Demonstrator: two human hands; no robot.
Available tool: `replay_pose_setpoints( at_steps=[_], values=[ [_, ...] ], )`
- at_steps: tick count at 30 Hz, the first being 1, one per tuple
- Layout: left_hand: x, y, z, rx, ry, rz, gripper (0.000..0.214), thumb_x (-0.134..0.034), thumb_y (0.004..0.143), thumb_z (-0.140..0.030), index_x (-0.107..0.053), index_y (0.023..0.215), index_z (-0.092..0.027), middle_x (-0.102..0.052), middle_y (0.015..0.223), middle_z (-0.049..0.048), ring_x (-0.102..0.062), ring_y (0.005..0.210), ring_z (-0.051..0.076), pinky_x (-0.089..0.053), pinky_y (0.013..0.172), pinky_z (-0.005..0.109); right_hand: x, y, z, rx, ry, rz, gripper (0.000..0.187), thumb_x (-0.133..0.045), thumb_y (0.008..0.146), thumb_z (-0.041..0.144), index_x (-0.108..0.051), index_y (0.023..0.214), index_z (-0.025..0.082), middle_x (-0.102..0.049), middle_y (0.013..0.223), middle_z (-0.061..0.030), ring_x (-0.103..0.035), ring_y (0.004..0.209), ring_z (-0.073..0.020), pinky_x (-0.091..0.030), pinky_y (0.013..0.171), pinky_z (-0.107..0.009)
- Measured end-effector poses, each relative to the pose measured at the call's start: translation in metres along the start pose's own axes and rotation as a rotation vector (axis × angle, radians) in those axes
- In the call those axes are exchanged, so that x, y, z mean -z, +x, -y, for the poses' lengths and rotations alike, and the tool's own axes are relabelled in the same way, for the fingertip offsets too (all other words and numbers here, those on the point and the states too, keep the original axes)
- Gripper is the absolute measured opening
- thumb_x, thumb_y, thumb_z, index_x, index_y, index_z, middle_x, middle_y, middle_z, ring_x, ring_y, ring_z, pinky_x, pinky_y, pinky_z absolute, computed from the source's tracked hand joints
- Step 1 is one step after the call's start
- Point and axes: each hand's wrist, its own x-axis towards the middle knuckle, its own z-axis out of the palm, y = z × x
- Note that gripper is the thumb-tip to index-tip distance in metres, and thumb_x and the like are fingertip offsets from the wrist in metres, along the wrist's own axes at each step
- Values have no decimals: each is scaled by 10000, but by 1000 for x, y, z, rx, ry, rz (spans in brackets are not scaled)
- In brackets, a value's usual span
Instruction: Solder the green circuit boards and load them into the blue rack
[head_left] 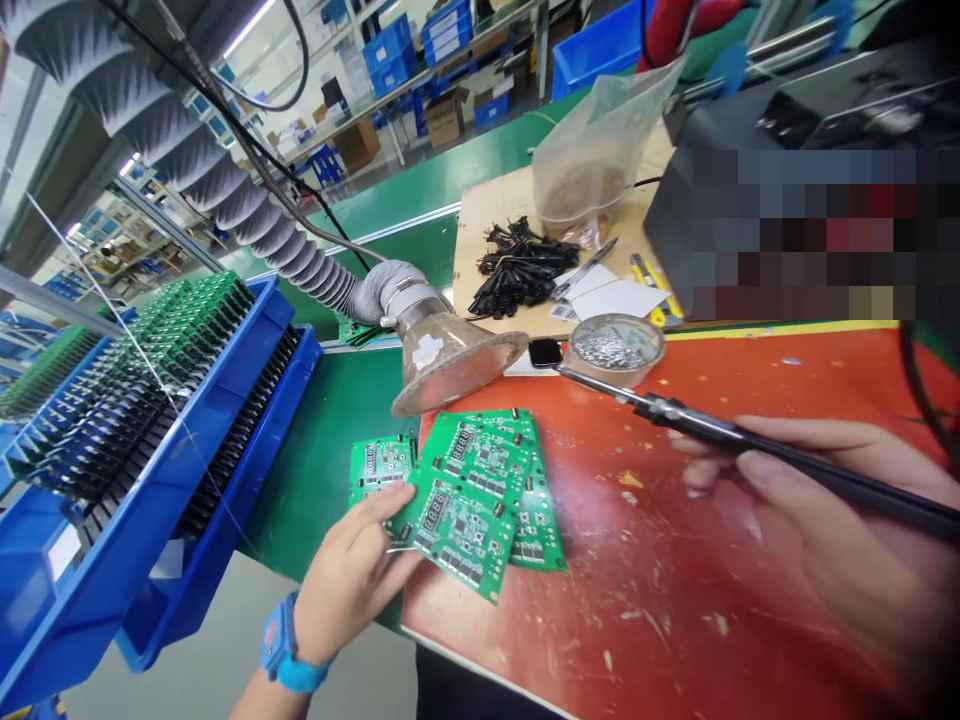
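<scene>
My left hand (356,560), with a blue watch strap on its wrist, pinches the left edge of a green circuit board (463,532). That board has a four-digit display and lies tilted over other green boards (541,520) on the red mat. Between the fingers and thumb of my right hand (806,485) is a soldering iron (694,420). Its tip points left, beside a round dish (619,350) of silvery bits and a small black square piece (545,353). In the picture the tip is well apart from the held board.
A fume extraction funnel (457,362) on a grey hose hangs just beyond the boards. Blue bins (225,385) packed with upright boards stand at left. Behind the red mat (600,600) are bundled black leads (521,265), a plastic bag (592,150) and a yellow cutter (652,285).
</scene>
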Motion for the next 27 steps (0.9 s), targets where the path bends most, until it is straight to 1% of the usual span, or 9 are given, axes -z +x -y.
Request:
replay_pose_setpoints(
  at_steps=[3,6,9,11,13,15,19,24,27],
  values=[
    [-11,-2,-14,14,67,-98,311,-676,746,-182,-381,651,-196,-669,1031,113,-613,1008,232,-555,798,374,-6,-3,9,11,-13,-7,153,-677,631,263,-629,776,253,-665,619,11,-624,554,-151,-558,618,-310],
    [-20,-2,-25,49,112,-106,349,-699,724,-298,-376,639,-197,-677,966,85,-606,968,251,-537,757,399,-7,-4,13,-19,3,-7,159,-684,625,268,-632,776,257,-667,608,18,-627,551,-140,-557,616,-286],
    [-23,5,-29,154,10,-172,285,-468,867,-394,-377,679,-200,-629,935,100,-590,902,226,-516,705,380,-3,-5,12,-45,46,14,189,-719,577,284,-640,745,247,-678,593,4,-619,497,-150,-545,536,-285],
    [-24,16,-31,278,-17,-211,255,-309,927,-302,-416,722,-192,-567,783,60,-568,717,161,-485,595,301,0,-4,11,-56,57,7,192,-733,556,300,-636,709,236,-681,580,-13,-602,450,-158,-509,453,-280],
    [-28,34,-33,361,58,-164,249,-297,929,-218,-494,782,-181,-480,676,12,-494,573,120,-430,517,249,2,-4,10,-59,62,-14,191,-739,544,314,-626,672,226,-669,543,-23,-579,409,-158,-463,398,-268],
    [-34,53,-36,325,133,-96,215,-370,918,-234,-573,871,-179,-475,708,14,-487,584,120,-429,532,245,3,-3,8,-66,60,-20,198,-745,528,314,-616,644,220,-649,502,-22,-557,379,-152,-439,382,-261],
    [-45,82,-36,218,135,-82,215,-431,905,-257,-627,947,-180,-500,783,33,-504,659,123,-457,594,246,3,-5,5,-99,5,-14,173,-723,546,282,-605,658,220,-640,511,-6,-563,409,-146,-437,405,-250],
    [-50,93,-34,190,134,-67,251,-421,910,-260,-651,920,-159,-486,716,18,-499,639,119,-457,596,244,-4,-12,10,-81,-70,-50,86,-649,634,227,-608,709,226,-643,581,23,-540,457,-97,-428,459,-212],
    [-49,94,-33,194,144,-50,252,-427,908,-257,-656,905,-153,-477,696,14,-496,627,122,-450,591,250,-5,-12,11,-79,-101,-8,79,-643,633,246,-598,696,228,-640,557,21,-520,432,-101,-418,426,-213]
  ],
)
